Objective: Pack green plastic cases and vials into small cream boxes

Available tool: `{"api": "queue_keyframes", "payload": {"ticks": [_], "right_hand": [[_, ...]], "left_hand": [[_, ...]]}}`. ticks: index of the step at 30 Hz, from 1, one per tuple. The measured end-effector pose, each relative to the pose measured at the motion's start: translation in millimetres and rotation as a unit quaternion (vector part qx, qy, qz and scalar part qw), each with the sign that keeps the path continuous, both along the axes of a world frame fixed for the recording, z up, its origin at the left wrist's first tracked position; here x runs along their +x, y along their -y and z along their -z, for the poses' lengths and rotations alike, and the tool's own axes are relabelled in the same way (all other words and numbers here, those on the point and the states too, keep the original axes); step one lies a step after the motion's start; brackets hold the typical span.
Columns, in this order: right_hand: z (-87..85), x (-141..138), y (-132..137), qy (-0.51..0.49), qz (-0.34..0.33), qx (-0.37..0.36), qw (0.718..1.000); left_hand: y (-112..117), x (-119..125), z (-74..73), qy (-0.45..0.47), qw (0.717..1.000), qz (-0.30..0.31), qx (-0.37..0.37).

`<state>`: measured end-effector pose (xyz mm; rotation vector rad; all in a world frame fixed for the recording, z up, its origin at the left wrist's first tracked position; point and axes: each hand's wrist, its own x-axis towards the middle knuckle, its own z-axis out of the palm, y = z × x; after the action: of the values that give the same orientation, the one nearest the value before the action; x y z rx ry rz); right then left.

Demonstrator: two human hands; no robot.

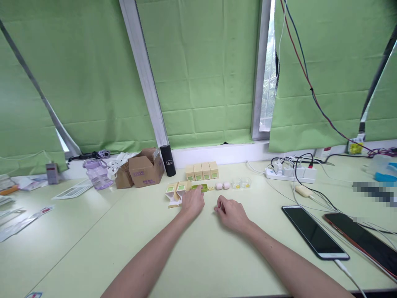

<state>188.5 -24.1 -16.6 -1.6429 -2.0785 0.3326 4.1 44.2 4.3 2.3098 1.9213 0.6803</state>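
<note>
My left hand (192, 201) reaches forward with its fingers closed at a small green tray (204, 188), partly covering it. Just left of that hand stand two opened cream boxes (171, 191) with green squares. My right hand (233, 214) rests closer to me with its fingers curled, and I see nothing in it. Beyond it, in a row, lie small yellow pieces (211, 188), two pale pink pieces (222, 186) and two clear little cups (241, 183) with yellow inside. Several closed cream boxes (202, 171) line up behind.
A brown cardboard box (145, 169), a black bottle (168, 160) and a purple water bottle (98, 174) stand at the back left. On the right are a power strip (290, 174), a charging phone (314, 231), a second phone (359, 236) and loose cables.
</note>
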Motion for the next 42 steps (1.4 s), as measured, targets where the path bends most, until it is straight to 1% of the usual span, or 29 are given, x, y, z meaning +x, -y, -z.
{"api": "queue_keyframes", "payload": {"ticks": [2, 8, 11, 14, 20, 23, 27, 31, 34, 36, 39, 42], "right_hand": [[0.5, 1.1, -0.2, 0.013, 0.004, 0.008, 1.000], [1.4, 1.2, 0.0, 0.036, -0.013, 0.005, 0.999], [2.1, 0.6, -0.8, 0.039, -0.014, 0.001, 0.999], [2.4, 0.6, -1.4, 0.036, -0.016, 0.000, 0.999], [2.0, 1.6, -2.0, 0.028, -0.020, 0.000, 0.999], [2.2, 2.5, -2.5, 0.010, -0.018, 0.002, 1.000], [3.0, 4.5, -3.8, -0.040, -0.004, 0.017, 0.999], [4.6, 5.2, -4.6, -0.114, 0.013, 0.048, 0.992], [6.4, 4.5, -4.7, -0.177, -0.010, 0.080, 0.981], [7.6, 4.2, -5.1, -0.200, -0.032, 0.108, 0.973], [8.1, 4.7, -6.5, -0.223, -0.057, 0.148, 0.962], [6.3, 6.3, -7.0, -0.248, -0.075, 0.190, 0.947]], "left_hand": [[-7.3, 1.0, 3.2, -0.013, 1.000, -0.008, -0.006], [-22.8, 2.9, 13.3, -0.052, 0.998, -0.020, -0.014], [-26.2, 3.5, 14.2, -0.071, 0.997, -0.023, -0.015], [-25.1, 5.0, 11.8, -0.083, 0.996, -0.022, -0.014], [-7.8, 8.5, 3.3, -0.103, 0.995, -0.008, -0.008], [6.9, 9.1, -0.2, -0.117, 0.993, 0.005, -0.009], [32.0, 8.6, -3.6, -0.134, 0.990, 0.032, -0.005], [57.4, 6.6, -3.5, -0.177, 0.980, 0.078, 0.049], [69.0, 4.8, 0.6, -0.192, 0.971, 0.099, 0.099], [72.1, 3.7, 4.5, -0.179, 0.966, 0.119, 0.142], [72.7, 1.7, 8.7, -0.117, 0.956, 0.160, 0.216], [71.9, -1.2, 7.4, 0.015, 0.938, 0.191, 0.288]]}}
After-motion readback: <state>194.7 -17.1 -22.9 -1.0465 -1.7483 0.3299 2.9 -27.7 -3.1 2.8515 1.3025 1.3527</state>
